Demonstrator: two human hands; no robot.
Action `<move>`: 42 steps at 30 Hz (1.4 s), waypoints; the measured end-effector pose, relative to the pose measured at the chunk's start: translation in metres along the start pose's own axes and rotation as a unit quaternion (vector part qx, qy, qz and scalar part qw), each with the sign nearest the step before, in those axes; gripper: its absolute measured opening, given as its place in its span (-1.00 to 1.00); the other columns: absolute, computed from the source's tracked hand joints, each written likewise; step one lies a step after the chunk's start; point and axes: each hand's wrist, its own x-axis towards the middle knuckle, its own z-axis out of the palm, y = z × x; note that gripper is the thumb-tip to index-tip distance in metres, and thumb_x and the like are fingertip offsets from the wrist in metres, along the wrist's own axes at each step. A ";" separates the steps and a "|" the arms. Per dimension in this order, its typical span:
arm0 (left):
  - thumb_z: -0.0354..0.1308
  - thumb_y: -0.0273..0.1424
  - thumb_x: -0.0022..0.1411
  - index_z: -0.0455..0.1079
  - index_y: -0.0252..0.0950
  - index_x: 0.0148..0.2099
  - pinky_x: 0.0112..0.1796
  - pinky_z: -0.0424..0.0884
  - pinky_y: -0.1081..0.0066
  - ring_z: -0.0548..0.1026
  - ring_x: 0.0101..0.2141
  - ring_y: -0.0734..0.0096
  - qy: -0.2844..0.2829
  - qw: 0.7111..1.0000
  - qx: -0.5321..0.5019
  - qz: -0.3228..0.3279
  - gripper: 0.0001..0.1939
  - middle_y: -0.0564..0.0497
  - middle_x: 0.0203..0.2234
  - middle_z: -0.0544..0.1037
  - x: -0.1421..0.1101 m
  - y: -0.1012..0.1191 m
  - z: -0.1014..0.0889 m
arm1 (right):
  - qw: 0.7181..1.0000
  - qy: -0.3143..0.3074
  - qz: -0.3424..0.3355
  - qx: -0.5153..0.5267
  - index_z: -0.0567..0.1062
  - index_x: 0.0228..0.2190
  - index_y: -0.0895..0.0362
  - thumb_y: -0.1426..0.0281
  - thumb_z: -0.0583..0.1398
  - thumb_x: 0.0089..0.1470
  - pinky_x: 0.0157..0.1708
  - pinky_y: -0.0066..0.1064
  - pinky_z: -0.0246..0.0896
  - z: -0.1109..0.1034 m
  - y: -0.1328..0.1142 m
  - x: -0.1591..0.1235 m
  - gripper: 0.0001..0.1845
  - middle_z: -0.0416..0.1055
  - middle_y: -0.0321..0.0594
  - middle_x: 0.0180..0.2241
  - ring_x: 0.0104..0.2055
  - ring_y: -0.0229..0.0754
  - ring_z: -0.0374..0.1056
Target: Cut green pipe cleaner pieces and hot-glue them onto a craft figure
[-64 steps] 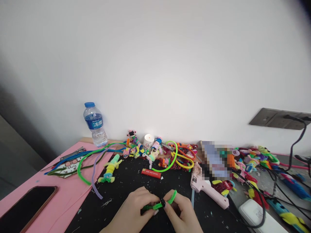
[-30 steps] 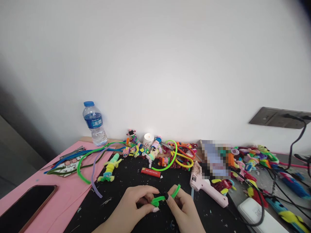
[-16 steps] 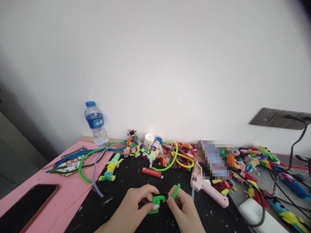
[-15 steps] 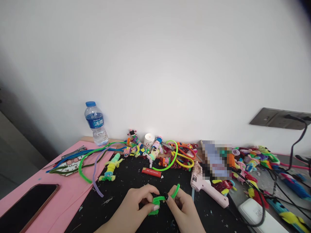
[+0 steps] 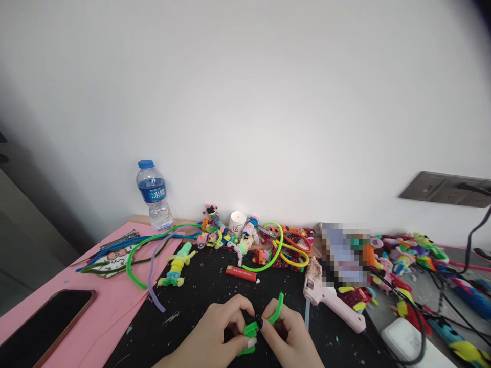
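Both of my hands meet low in the middle of the view over a black mat (image 5: 199, 312). My left hand (image 5: 220, 332) pinches a small coiled bundle of a bright green pipe cleaner (image 5: 251, 329) between thumb and fingers. My right hand (image 5: 289, 335) grips the same pipe cleaner, whose free end sticks up past the knuckles. Both sets of fingers are curled closed around it.
A red lighter (image 5: 240, 274) lies just beyond my hands. A pink glue gun (image 5: 330, 299) is to the right, a phone (image 5: 42, 327) on pink paper (image 5: 103, 306) to the left. A water bottle (image 5: 154, 195), a candle (image 5: 237, 223), pipe cleaner figures and cables line the wall.
The straight green piece is now wound into a tighter bundle between my hands. Its free end points more upright. My hands have drifted slightly lower and to the right.
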 end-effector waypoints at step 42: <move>0.13 -0.51 0.04 0.36 -0.26 -0.30 -0.22 0.20 0.45 0.46 -0.40 0.42 0.054 0.998 0.038 -0.021 -0.88 0.15 -0.53 0.54 -0.002 -0.001 0.001 | 0.995 -0.064 -0.009 -0.070 0.17 -0.60 0.12 0.33 -0.03 0.09 -0.55 -0.49 -0.11 -0.002 -0.002 -0.001 -0.73 0.05 -0.39 -0.63 -0.56 -0.31 -0.02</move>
